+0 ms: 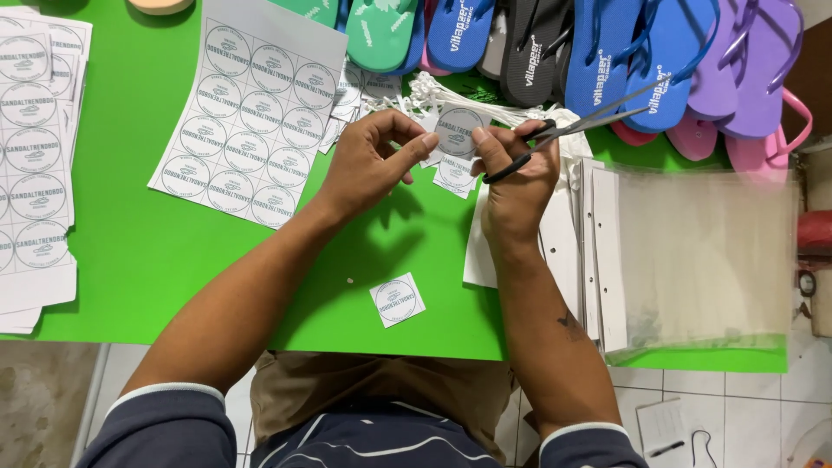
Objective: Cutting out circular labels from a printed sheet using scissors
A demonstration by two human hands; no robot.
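Observation:
My left hand (371, 160) and my right hand (515, 173) meet above a green table (156, 251). Between their fingertips they pinch a small square paper label (457, 132) printed with a round grey stamp. My right hand also has black-handled scissors (572, 128) looped on its fingers, blades pointing up and to the right. Under the hands lie more cut labels (453, 176). One cut label (397, 300) rests alone near the table's front edge.
A sheet of uncut round labels (251, 113) lies left of the hands, with more sheets (35, 156) stacked at the far left. Several flip-flops (598, 52) in blue, teal, black, purple and pink line the back. Clear plastic bags (693, 251) lie at right beside white strings (451, 95).

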